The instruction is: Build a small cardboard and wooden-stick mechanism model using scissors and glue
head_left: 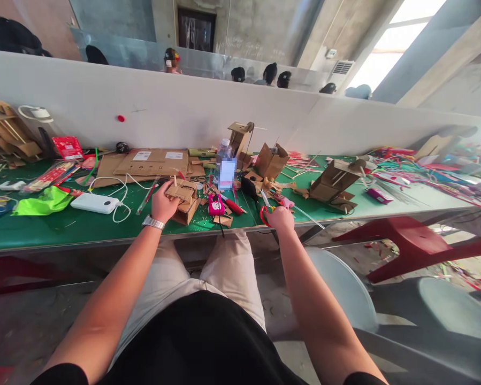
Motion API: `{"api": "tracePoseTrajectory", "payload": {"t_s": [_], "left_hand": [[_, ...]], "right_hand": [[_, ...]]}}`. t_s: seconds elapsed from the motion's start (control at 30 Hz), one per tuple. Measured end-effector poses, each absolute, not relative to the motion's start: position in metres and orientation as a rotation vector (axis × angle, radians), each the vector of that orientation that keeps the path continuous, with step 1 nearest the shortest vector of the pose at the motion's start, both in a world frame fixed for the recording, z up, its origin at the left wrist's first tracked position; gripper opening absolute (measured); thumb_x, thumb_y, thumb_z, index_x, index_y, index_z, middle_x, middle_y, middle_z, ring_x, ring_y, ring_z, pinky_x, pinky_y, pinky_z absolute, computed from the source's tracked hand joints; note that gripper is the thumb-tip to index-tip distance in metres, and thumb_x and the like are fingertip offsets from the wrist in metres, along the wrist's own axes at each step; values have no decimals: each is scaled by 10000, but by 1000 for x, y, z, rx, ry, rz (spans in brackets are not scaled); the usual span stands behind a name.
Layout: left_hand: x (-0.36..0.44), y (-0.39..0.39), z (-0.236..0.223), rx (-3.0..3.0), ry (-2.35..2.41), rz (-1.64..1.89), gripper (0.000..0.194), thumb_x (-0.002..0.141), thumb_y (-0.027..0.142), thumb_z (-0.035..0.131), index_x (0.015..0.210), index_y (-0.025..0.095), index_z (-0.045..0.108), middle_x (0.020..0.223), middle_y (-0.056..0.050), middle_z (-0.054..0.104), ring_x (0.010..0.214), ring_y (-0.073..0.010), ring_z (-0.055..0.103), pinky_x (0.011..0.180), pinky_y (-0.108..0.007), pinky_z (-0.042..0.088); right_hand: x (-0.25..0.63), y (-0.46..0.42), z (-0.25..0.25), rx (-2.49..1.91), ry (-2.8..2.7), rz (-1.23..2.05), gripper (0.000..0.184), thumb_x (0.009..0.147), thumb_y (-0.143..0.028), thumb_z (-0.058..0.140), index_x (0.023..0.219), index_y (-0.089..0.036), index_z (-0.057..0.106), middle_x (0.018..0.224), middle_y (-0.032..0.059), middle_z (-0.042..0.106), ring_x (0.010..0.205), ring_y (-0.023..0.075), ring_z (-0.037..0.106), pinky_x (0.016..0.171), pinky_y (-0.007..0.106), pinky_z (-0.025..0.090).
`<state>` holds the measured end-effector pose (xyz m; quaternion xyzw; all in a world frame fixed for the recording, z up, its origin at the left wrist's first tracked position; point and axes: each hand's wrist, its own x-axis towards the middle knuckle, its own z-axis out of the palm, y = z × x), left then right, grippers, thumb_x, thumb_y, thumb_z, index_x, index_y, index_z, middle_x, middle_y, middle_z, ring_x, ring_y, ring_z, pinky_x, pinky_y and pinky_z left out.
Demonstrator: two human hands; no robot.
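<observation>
My left hand [163, 204], with a metal watch on the wrist, grips a small cardboard box model [186, 206] by its upper left side. A thin wooden stick pokes up from the model near my fingers. Over at the table's front edge, my right hand [281, 218] is closed around scissors [263, 215] with red and yellow handles, their blades pointing away from me. Between my hands lie a pink case [215, 205], a red-handled tool [233, 205] and cardboard scraps [223, 220]. A phone [228, 174] leans against a clear plastic bottle [224, 145] behind them.
More cardboard models [336, 182] stand to the right and at the back. A white power bank [94, 203] with a cable lies left, beside a bright green bag [43, 202]. Flat cardboard [155, 163] rests behind. A white partition [176, 107] bounds the green table; stools [404, 240] stand right.
</observation>
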<state>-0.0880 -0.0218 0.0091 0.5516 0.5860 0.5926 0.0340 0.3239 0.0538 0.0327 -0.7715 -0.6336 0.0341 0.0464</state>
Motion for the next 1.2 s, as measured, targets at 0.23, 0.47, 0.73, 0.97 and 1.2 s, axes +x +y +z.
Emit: {"api": "tracePoseTrajectory", "payload": {"t_s": [0.23,0.47,0.73,0.97,1.2], "left_hand": [[-86,-24,-4,1582,1967,2063,429,748,217,803,1024,244,476,1113,-89,719,948,-211,716,805,-323,594],[-83,-53,-16,1625,2088,2089,352,874,314,789,730,240,476,1038,-111,736,1083,-263,713,1016,-418,569],[-70,-57,-24,1772,2075,2016,264,954,373,747,1110,171,812,1302,-181,745,1192,-301,739,1110,-452,576],[-66,-56,-14,1707,2253,1757,251,974,298,665,1133,165,807,1348,-190,745,1281,-310,713,1142,-442,555],[-60,-44,0,1612,2352,1651,181,869,108,621,963,161,767,1154,-184,785,1084,-338,755,974,-431,584]], "right_hand": [[315,67,42,-2243,-2022,69,416,959,-359,737,1211,-30,771,1210,290,769,1197,352,725,934,355,525],[266,59,90,-1823,-2227,18,312,1024,-305,594,1216,-133,769,1230,182,780,1130,288,718,949,349,504],[123,35,167,-835,-2720,-23,349,1091,-218,506,1384,-160,687,1386,130,717,1248,239,672,1049,323,485],[40,26,181,-623,-3157,-475,416,1031,-63,505,1392,-161,685,1364,156,721,1178,279,721,912,367,548],[20,19,188,-515,-3329,-657,326,1011,-42,522,1157,-87,810,1127,196,798,1166,335,739,959,458,564]]}}
